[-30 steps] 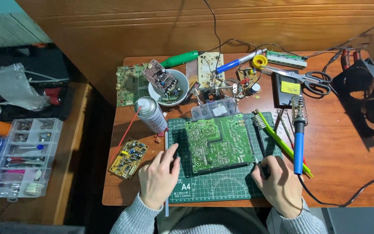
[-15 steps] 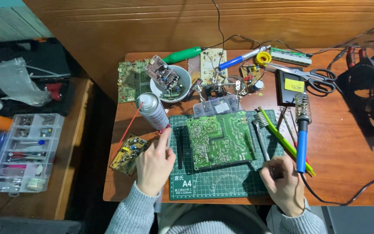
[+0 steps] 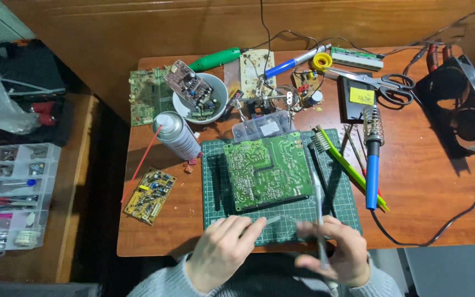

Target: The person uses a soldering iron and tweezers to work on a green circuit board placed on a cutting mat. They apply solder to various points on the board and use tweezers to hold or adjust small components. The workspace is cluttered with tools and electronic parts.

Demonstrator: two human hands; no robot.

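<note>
A green circuit board [image 3: 268, 168] lies solder side up on a green cutting mat [image 3: 215, 176]. My right hand [image 3: 333, 253] is at the mat's near edge, closed around the lower end of a slim grey pen-like tool [image 3: 316, 192] that points away from me along the board's right side. My left hand [image 3: 221, 253] is just left of it, fingers stretched towards a small pale piece [image 3: 273, 220] on the mat. Motion blur hides whether those fingers grip it.
On the wooden desk are a spray can [image 3: 176, 133], a yellow board [image 3: 149, 195], a white bowl [image 3: 215, 102] of boards, a blue-handled soldering iron [image 3: 372, 165], a green brush [image 3: 350, 168], scissors [image 3: 391, 85] and a black fan [image 3: 463, 104]. A parts organizer [image 3: 12, 192] sits to the left.
My left hand has come from beside the spray can down to the mat's near edge, close to my right hand. My right hand has shifted left with the grey tool's end.
</note>
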